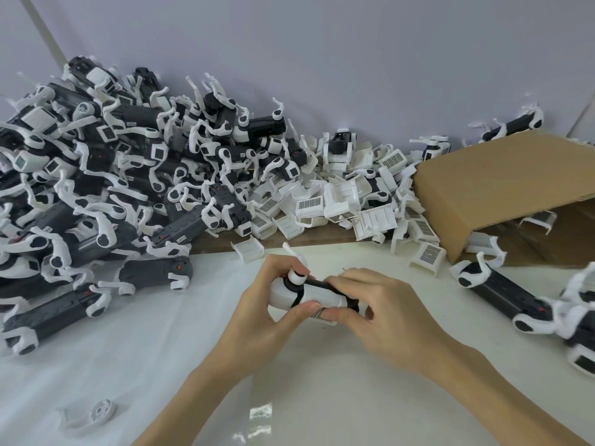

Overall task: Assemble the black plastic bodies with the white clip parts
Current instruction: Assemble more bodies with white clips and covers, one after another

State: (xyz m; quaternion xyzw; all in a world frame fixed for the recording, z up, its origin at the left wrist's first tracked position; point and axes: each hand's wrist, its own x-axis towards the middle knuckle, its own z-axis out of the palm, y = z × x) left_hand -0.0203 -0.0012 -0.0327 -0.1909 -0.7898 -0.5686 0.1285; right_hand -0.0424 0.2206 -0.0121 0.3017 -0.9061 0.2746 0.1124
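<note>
Right now we hold one black body [317, 282] between both hands, low over the white tabletop [161, 365], its long axis running left to right. Our left hand [267, 317] grips the left end, thumb under and fingers over the top; our right hand [376, 312] pinches the white clip part [318, 297] against the body's right half. The grilled face of the clip peeks out below our thumbs. We judge the next press goes across the axis, the hands squeezing toward each other. Loose white clips [341, 201] lie beyond the hands by the cardboard box [502, 185], a pile of black bodies [96, 175] sits far left, and nothing stands between.
</note>
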